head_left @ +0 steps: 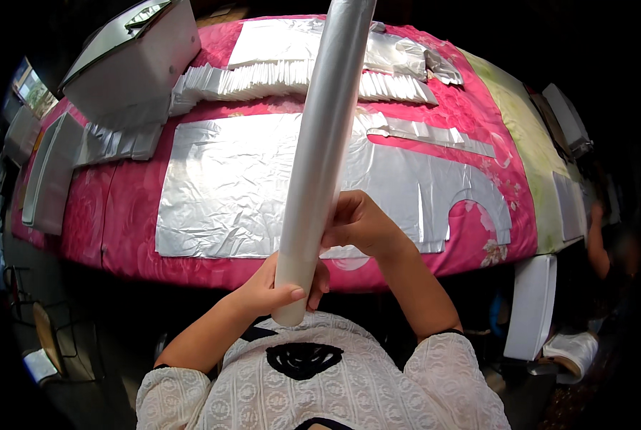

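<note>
A long, whitish plastic roll (320,136) stands tilted in front of me, its lower end close to my chest and its upper end running out past the top of the picture. My left hand (263,287) wraps round the lower end, thumb across the front and fingertips showing on the right side. Higher up, my right hand (367,226) is closed against the roll's right side, its fingertips partly hidden at the edge. Behind the roll, a flat stack of white plastic vest-style bags (220,186) lies on the table, its cut-out handles pointing right.
A pink flowered cloth (130,215) covers the table. Rows of folded white bags (263,80) lie farther back. At the left are a big white box (134,64) and a smaller tray (51,172). Another person's arm (596,244) shows at the far right, near a white box (532,308).
</note>
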`<state>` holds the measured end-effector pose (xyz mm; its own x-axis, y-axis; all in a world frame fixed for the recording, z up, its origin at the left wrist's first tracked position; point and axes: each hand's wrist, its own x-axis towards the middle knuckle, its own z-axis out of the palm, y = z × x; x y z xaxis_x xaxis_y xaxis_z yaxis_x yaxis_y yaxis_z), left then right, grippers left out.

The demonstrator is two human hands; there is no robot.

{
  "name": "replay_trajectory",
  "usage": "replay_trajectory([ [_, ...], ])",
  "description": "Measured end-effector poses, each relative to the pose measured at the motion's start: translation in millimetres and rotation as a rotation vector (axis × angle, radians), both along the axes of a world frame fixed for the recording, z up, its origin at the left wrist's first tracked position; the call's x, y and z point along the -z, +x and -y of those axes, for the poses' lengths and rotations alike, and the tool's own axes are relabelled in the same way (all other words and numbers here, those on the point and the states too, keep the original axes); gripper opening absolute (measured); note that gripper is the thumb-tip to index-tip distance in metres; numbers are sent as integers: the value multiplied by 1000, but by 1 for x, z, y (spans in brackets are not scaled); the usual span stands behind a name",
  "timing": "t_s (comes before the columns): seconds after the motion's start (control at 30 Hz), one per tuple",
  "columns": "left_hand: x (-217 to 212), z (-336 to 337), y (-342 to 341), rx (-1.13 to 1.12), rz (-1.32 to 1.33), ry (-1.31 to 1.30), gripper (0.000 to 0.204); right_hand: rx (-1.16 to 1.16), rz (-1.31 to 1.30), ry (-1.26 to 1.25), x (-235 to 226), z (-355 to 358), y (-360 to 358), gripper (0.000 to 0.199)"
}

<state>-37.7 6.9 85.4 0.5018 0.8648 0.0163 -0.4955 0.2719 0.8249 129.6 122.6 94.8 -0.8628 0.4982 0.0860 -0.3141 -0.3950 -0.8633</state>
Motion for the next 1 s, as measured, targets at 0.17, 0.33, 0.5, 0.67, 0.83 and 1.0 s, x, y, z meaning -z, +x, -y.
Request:
replay_trajectory([
  [0.17,15,1,0,-10,188,-151,65,54,-19,39,-9,9,-3,25],
  [0.33,45,-1,-4,352,560,-223,72,30,-18,112,4,15,-11,36],
  [0.5,28,-3,-15,-30,25,-308,72,194,304,34,-7,26,-11,35],
  [0.67,58,-2,-6,-370,-262,-369,72,308,587,172,43,52,-24,43],
  [0.83,44,18,-29,-177,-585,-449,47,-33,997,531,25,50,-13,35],
  [1.0,41,47,-47,-65,-757,-501,34,581,499,1252,28,57,-22,24],
])
